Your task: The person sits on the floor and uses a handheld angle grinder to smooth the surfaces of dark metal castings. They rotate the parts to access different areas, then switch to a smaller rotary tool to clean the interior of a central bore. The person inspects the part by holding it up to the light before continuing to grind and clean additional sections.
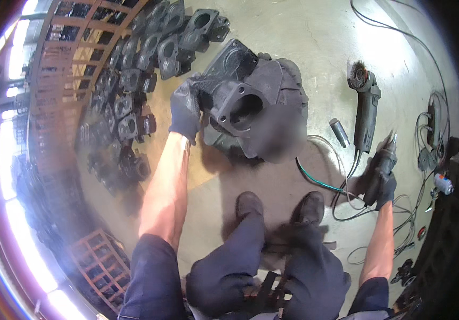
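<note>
My gloved left hand is closed on the left side of a dark cast-metal housing, which has a round flanged opening facing up towards me. The housing rests on a bulky dark support; a blurred patch hides part of that support. Off to the right, my gloved right hand is wrapped round the body of a die grinder, its tip pointing away from me. The die grinder is apart from the housing. Between them lies an angle grinder with a wire brush, beside a small metal cylinder.
Rows of similar castings stand on the floor at the left, by a brown metal cage. Cables and a green hose trail near my shoes. At far right are a power strip and a spray can.
</note>
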Motion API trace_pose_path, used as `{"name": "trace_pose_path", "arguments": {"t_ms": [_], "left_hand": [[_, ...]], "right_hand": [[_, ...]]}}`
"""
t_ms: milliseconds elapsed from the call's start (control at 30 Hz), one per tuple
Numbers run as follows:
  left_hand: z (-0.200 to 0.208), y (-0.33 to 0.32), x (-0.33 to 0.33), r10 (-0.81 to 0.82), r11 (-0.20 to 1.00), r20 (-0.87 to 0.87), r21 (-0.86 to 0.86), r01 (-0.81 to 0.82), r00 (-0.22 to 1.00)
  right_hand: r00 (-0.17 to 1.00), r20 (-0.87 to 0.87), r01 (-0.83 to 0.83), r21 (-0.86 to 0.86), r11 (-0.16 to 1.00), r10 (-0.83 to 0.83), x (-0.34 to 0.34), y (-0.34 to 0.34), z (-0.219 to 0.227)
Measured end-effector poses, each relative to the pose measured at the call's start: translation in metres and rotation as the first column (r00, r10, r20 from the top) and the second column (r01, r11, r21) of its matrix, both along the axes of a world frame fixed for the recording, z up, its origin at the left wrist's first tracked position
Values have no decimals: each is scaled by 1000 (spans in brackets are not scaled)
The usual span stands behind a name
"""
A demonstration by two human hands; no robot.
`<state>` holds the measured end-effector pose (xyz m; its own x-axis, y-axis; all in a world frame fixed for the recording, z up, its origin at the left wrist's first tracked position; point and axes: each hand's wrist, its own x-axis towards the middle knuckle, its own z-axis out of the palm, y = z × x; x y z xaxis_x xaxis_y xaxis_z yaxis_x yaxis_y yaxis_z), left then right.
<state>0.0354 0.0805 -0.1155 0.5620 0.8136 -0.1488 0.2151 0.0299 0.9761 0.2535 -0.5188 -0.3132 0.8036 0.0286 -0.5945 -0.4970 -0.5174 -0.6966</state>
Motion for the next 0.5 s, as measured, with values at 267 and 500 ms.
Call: {"name": "trace_pose_path", "arguments": {"t_ms": [267, 500], "left_hand": [[11, 1, -27, -96, 987, -47, 127, 101, 994], [90, -152, -17, -446, 663, -451, 414, 624, 773]], "right_hand": [[1000, 10, -12, 105, 994, 11, -42, 3, 76], [929, 109, -368, 173, 914, 353, -54, 68, 231]]}}
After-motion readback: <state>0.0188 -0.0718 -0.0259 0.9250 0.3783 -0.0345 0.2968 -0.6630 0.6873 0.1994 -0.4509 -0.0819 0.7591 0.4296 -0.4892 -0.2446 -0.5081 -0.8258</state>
